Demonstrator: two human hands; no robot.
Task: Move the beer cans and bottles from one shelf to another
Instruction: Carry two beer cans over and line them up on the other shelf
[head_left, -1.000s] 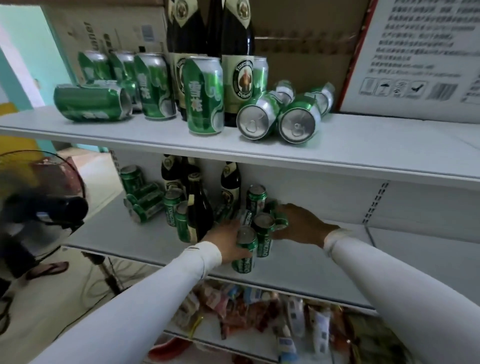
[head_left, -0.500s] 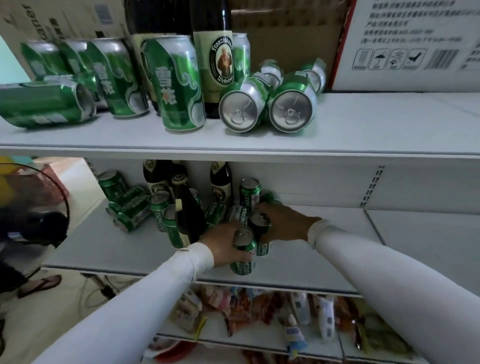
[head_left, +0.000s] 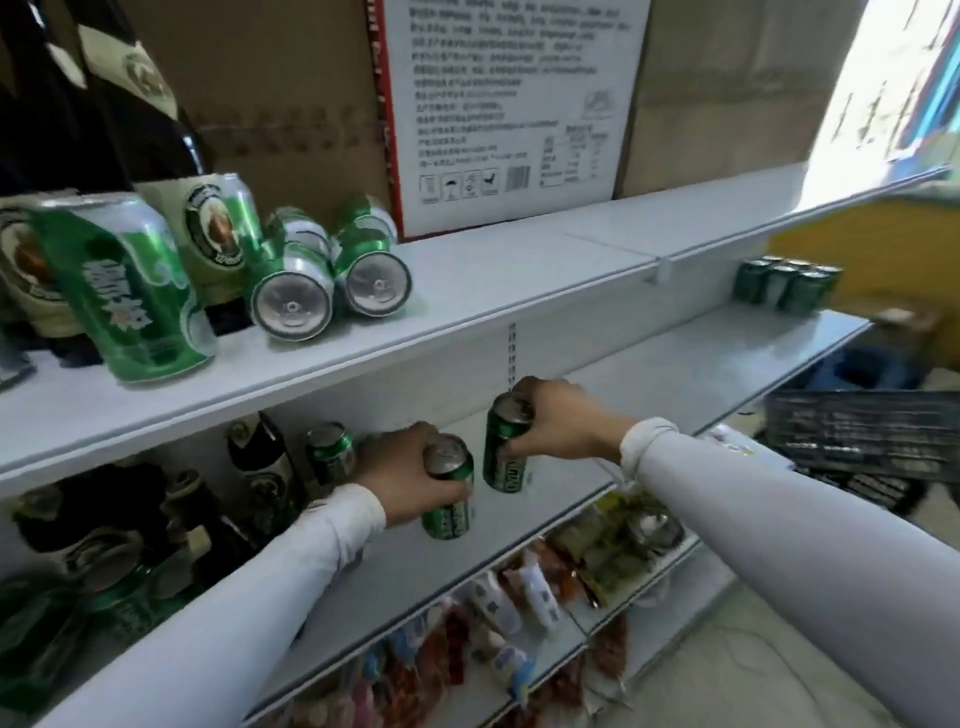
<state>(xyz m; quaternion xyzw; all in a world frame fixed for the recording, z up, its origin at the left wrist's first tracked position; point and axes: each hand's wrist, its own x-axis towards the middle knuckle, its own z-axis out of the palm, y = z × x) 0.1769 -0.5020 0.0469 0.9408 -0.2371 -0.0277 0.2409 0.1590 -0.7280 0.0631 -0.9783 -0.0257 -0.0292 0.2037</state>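
Gripping one green can (head_left: 448, 493) in left hand (head_left: 402, 470), another can (head_left: 506, 444) in right hand (head_left: 563, 422).

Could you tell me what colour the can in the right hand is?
Dark green can with a silver top, in the head view.

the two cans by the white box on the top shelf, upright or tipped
Tipped: both cans lie on their sides on the top shelf, round ends facing the camera.
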